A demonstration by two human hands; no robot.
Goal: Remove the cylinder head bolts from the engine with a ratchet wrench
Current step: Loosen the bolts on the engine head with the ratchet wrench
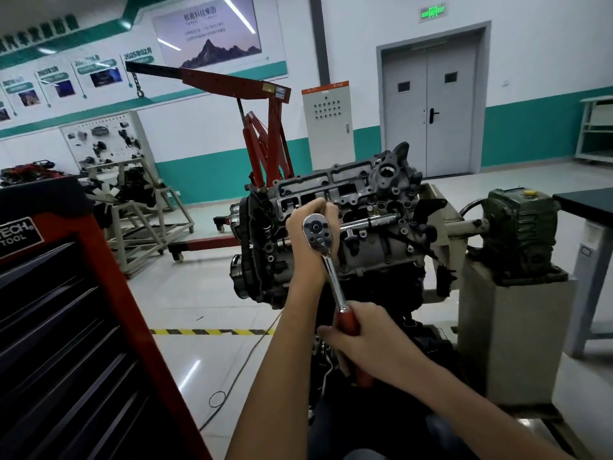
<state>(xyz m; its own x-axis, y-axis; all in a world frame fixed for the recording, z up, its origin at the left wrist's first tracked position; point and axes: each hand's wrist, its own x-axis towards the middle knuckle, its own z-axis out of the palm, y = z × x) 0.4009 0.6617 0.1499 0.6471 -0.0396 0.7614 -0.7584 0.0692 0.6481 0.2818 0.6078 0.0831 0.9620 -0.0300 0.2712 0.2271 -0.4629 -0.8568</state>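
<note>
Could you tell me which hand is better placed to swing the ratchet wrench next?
Right. The right hand grips the ratchet wrench by its red handle, far from the head, so it likely has the leverage. The left hand holds the wrench head at the engine.

ratchet [332, 277]: chrome head and shank, red handle. engine [374, 257]: dull grey castings, black at its 9 o'clock end. hoist [265, 141] at 11 o'clock: red, black boom tip. chest [49, 310] at 8: red frame, black drawers, white lettering. tape [205, 332] at 7: yellow-black diagonal stripes. wall [547, 61]: white over a teal band. doors [428, 127] at 1: grey. sign [432, 12] above them: green. gearbox [520, 230] at 3: dark green, yellow cap. cabinet [326, 127] at 12: white, orange top.
</note>
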